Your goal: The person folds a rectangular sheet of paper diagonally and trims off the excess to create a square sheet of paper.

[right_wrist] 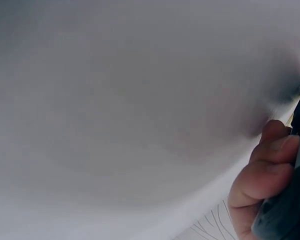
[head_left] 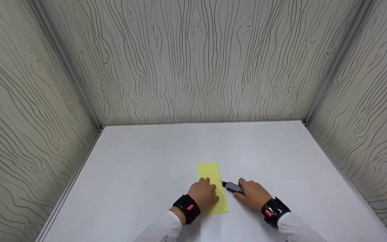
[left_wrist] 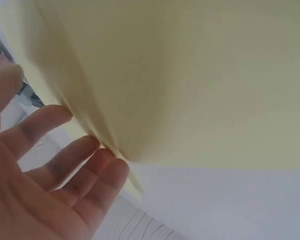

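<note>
The right hand [head_left: 254, 194] is wrapped round a dark grey cutter [head_left: 234, 188], fingers and thumb closed on its body, with the tool aimed out at about ten o'clock as the head view shows it, twelve being the far side. Its tip comes right up to the right-hand long edge of a sheet of yellow paper [head_left: 208, 170], a little beyond halfway toward the far end; whether a blade is out, or the tip actually touches or slips under that edge, I cannot tell. The paper's long axis runs from roughly half past eleven to half past five, so the cutter meets the edge at a slant instead of lying along it, and that crossing is the relation to mind. The left hand [head_left: 204, 193] is much the nearer to the paper: it rests on it, fingers apart and loosely bent, pressing rather than gripping. From that hand the cutter's tip sits at two o'clock and the right hand at three, while the paper reaches away to twelve and back to five. In the left wrist view the paper appears folded, its layers meeting beside the fingertips. Under everything lies the white desk [head_left: 139, 161].
</note>
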Motion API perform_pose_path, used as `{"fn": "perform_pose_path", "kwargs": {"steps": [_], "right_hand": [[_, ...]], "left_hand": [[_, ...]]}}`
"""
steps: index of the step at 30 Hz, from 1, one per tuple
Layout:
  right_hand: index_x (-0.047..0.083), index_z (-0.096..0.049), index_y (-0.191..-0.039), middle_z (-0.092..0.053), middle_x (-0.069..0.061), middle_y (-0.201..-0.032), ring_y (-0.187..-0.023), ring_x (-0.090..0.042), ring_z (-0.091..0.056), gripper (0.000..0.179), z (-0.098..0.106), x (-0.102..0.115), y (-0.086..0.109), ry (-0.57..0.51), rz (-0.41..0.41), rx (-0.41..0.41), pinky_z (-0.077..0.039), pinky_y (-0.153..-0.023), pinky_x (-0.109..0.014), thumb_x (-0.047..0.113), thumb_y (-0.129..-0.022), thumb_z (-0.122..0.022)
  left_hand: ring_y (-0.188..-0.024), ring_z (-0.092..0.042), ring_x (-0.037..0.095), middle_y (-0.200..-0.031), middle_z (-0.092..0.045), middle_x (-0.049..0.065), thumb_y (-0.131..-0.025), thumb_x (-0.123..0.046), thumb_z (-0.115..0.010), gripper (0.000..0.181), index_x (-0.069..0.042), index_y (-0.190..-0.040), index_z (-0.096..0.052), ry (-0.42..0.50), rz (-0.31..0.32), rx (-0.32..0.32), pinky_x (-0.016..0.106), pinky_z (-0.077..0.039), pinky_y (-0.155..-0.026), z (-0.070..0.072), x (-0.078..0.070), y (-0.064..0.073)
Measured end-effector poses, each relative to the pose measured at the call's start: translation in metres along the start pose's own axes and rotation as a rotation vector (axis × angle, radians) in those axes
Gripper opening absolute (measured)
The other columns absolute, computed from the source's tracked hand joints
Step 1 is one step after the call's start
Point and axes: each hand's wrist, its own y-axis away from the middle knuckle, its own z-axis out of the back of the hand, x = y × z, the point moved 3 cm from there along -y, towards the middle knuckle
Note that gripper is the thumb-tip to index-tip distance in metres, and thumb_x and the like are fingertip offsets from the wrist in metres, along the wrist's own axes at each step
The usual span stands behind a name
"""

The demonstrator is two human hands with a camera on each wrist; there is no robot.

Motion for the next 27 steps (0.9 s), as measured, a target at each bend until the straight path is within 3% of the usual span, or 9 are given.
{"fn": "perform_pose_path", "kwargs": {"steps": [6, 12, 27], "right_hand": [[0.014, -0.058, -0.098, -0.052, 0.003, -0.075, -0.069, -0.016, -0.048, 0.028, 0.003, 0.002, 0.004, 0.014, 0.024, 0.001, -0.037, -0.063, -0.034, 0.029, -0.096, -0.081], [0.013, -0.061, -0.1, -0.052, 0.002, -0.075, -0.07, -0.016, -0.049, 0.026, 0.005, 0.003, 0.005, 0.011, -0.007, 0.013, -0.036, -0.063, -0.034, 0.029, -0.097, -0.081], [0.013, -0.061, -0.093, -0.055, 0.002, -0.075, -0.068, -0.016, -0.048, 0.028, 0.0, 0.006, 0.003, 0.083, -0.034, -0.011, -0.039, -0.063, -0.036, 0.034, -0.098, -0.08]], "left_hand": [[-0.092, -0.061, 0.023, -0.102, -0.069, 0.008, -0.094, -0.039, -0.08, 0.027, -0.014, -0.104, -0.076, 0.096, 0.057, 0.047, 0.039, -0.059, -0.076, 0.0, 0.003, -0.006], [-0.1, -0.063, 0.024, -0.112, -0.071, 0.009, -0.091, -0.045, -0.082, 0.045, -0.008, -0.115, -0.075, 0.087, 0.075, 0.071, 0.04, -0.06, -0.084, 0.003, 0.005, -0.013], [-0.092, -0.06, 0.023, -0.1, -0.068, 0.008, -0.089, -0.05, -0.082, 0.046, -0.006, -0.103, -0.08, 0.051, 0.087, 0.104, 0.04, -0.059, -0.079, 0.002, 0.005, -0.017]]}}
